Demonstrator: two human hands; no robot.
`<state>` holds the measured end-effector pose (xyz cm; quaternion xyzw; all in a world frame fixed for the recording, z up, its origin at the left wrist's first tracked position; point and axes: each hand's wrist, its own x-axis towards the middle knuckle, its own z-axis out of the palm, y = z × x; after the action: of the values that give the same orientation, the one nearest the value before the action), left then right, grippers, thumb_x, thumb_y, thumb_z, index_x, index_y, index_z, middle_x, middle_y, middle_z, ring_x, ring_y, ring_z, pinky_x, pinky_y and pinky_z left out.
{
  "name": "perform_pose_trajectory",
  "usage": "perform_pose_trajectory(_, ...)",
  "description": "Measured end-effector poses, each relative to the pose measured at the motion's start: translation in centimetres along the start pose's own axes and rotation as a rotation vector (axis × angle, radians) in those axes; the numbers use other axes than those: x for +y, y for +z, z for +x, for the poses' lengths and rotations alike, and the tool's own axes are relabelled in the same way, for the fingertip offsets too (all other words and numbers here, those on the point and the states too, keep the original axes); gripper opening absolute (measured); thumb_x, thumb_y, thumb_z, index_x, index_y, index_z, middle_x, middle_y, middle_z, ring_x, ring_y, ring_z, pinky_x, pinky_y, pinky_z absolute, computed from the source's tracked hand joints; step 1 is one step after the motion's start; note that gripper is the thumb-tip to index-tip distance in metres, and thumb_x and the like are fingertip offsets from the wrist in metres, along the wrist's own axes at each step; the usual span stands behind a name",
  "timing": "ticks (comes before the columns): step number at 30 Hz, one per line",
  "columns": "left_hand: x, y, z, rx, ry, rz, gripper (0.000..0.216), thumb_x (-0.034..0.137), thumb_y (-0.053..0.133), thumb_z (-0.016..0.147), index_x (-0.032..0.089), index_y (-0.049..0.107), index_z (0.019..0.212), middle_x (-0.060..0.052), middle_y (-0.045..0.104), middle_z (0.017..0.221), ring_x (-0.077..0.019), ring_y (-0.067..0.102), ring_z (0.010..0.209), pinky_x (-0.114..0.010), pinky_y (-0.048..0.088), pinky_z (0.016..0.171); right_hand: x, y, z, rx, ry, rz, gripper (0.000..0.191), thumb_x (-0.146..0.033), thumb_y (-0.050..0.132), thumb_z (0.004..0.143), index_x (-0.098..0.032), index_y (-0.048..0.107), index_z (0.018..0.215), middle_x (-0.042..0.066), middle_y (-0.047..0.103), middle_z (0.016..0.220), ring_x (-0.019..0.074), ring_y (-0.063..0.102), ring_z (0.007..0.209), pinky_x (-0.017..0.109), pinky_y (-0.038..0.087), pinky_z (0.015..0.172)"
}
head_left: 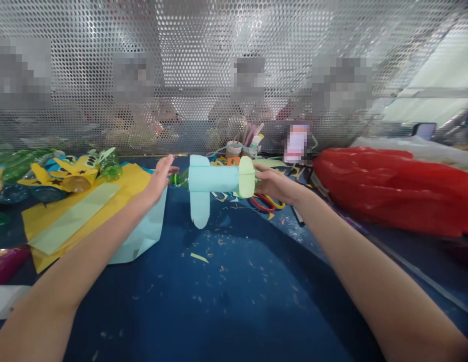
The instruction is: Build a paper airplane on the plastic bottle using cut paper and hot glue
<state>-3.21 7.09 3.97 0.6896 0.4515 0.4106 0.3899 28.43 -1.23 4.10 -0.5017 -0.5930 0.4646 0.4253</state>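
A toy plane made from a green plastic bottle (214, 178) is held level in front of me. Its body is wrapped in light blue paper, with a blue wing pointing up and another pointing down. A pale green paper tail piece (247, 177) sits at its right end. My right hand (273, 182) grips the bottle's base end, its fingertips partly hidden behind it. My left hand (161, 177) is beside the green cap (174, 179) at the neck end, its fingers stretched out; whether it touches the cap I cannot tell.
Yellow paper (131, 181) and light blue paper (143, 236) lie left, near bottle crafts with yellow paper tops (75, 171). Scissors with red handles (262, 202), paper scraps, a pen cup (234, 149) and a phone (296, 143) are behind. A red plastic bag (384, 188) is right.
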Motion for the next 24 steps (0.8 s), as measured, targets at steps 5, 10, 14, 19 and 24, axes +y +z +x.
perform_pose_trajectory(5, 0.1, 1.1, -0.7, -0.271, -0.131, -0.463, 0.049, 0.054, 0.058, 0.08, 0.029, 0.041, 0.118, -0.005, 0.061, 0.114, -0.018, 0.064, 0.095, -0.038, 0.051, 0.087, 0.6, 0.2, 0.5, 0.07, 0.067, 0.267, 0.037, -0.028, 0.058, 0.077, -0.027, 0.055, 0.114, 0.003, 0.067, 0.106, 0.0178, 0.066, 0.085, 0.038, 0.056, 0.079)
perform_pose_trajectory(10, -0.2, 1.8, -1.1, -0.214, -0.211, -0.665, 0.045, 0.028, 0.076, 0.069, 0.026, 0.046, 0.103, 0.001, 0.062, 0.098, -0.0131, 0.064, 0.084, -0.035, 0.051, 0.087, 0.8, 0.4, 0.4, 0.048, 0.102, 0.317, 0.035, -0.03, 0.063, 0.078, -0.03, 0.057, 0.112, 0.002, 0.067, 0.109, 0.0181, 0.065, 0.092, 0.038, 0.054, 0.085)
perform_pose_trajectory(14, -0.9, 1.9, -0.9, -0.116, -0.276, -0.682, 0.035, 0.025, 0.073, 0.074, 0.024, 0.047, 0.097, 0.001, 0.063, 0.092, -0.0119, 0.064, 0.079, -0.033, 0.053, 0.083, 0.5, 0.7, 0.2, 0.057, -0.028, 0.171, 0.042, -0.043, 0.062, 0.082, -0.038, 0.051, 0.122, -0.001, 0.057, 0.128, 0.0202, 0.059, 0.109, 0.043, 0.049, 0.093)
perform_pose_trajectory(19, -2.0, 2.2, -0.5, -0.1, -0.269, -0.697, 0.035, 0.026, 0.074, 0.073, 0.024, 0.047, 0.095, 0.002, 0.063, 0.091, -0.0115, 0.064, 0.076, -0.032, 0.055, 0.08, 0.7, 1.7, 0.9, 0.272, -0.322, -0.186, 0.044, -0.049, 0.069, 0.074, -0.028, 0.059, 0.111, 0.004, 0.058, 0.125, 0.0227, 0.051, 0.12, 0.044, 0.041, 0.103)
perform_pose_trajectory(24, -2.4, 2.4, -0.5, -0.123, -0.264, -0.692, 0.03, 0.033, 0.073, 0.075, 0.022, 0.048, 0.09, 0.003, 0.063, 0.083, -0.011, 0.064, 0.072, -0.026, 0.055, 0.071, 0.7, 2.6, 1.2, 0.322, -0.399, -0.382, 0.028, -0.043, 0.072, 0.07, -0.022, 0.065, 0.087, 0.008, 0.059, 0.116, 0.0249, 0.058, 0.106, 0.046, 0.048, 0.094)
